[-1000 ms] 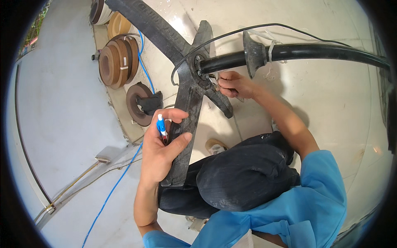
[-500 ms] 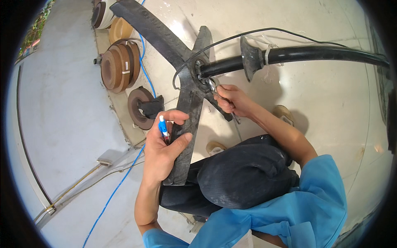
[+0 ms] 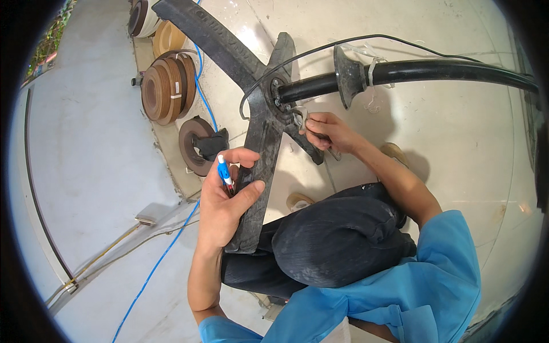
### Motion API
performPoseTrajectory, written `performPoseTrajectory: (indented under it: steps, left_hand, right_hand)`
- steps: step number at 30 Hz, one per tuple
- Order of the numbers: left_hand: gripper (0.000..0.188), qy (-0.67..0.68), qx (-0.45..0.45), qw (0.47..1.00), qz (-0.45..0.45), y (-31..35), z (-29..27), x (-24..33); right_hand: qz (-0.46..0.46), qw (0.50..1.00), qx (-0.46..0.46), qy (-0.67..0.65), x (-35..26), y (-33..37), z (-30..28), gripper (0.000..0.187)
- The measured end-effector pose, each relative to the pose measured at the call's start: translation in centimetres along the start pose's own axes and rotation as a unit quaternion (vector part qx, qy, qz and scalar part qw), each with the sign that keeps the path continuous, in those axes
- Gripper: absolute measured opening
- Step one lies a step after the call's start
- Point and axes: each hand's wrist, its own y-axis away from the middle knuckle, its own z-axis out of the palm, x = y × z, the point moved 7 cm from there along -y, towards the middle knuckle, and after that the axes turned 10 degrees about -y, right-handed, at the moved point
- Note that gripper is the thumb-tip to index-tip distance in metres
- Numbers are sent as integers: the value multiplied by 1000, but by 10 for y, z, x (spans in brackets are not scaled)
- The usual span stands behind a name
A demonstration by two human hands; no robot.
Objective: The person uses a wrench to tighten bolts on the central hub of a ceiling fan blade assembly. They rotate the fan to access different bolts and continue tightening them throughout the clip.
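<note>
A black base with several flat legs lies on the floor, its hub joined to a black pole. My left hand grips the near leg, thumb and forefinger resting on its surface. Tucked in that same hand is a blue and white pen. My right hand is closed round a metal wrench, whose blurred head meets the hub just below the pole. Bolts show on the hub's face; the one at the wrench head is hidden.
A flared black cover sits on the pole. One black cord arches over it. Rolls of brown edging strip and a dark brown roll stand at left. A blue cable crosses the floor.
My right hand has shifted slightly, turning the wrench at the hub. The base has moved a little with it. My left hand keeps its grip on the leg.
</note>
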Motion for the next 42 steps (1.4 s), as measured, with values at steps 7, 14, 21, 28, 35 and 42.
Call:
performPoseTrajectory:
  steps: [7,14,21,28,35,42]
  left_hand:
    - [41,3,-3,1000,-28,2,0,1]
    - [42,-7,-9,1000,-20,1,1,4]
    - [41,20,-11,999,-23,2,1,1]
    - [40,5,-13,1000,-19,2,1,3]
    - [41,22,-7,999,-23,3,2,2]
    - [41,16,-7,1000,-26,3,3,2]
  right_hand:
    - [21,1000,-13,3,-6,-5,-3,35]
    - [15,996,-43,74,-14,-16,-9,36]
    - [37,996,-43,75,-17,-19,-10,30]
    - [27,997,-73,26,-19,-20,-7,27]
    - [38,996,-77,8,-17,-27,-12,25]
    - [28,996,-77,35,-16,-25,-12,23]
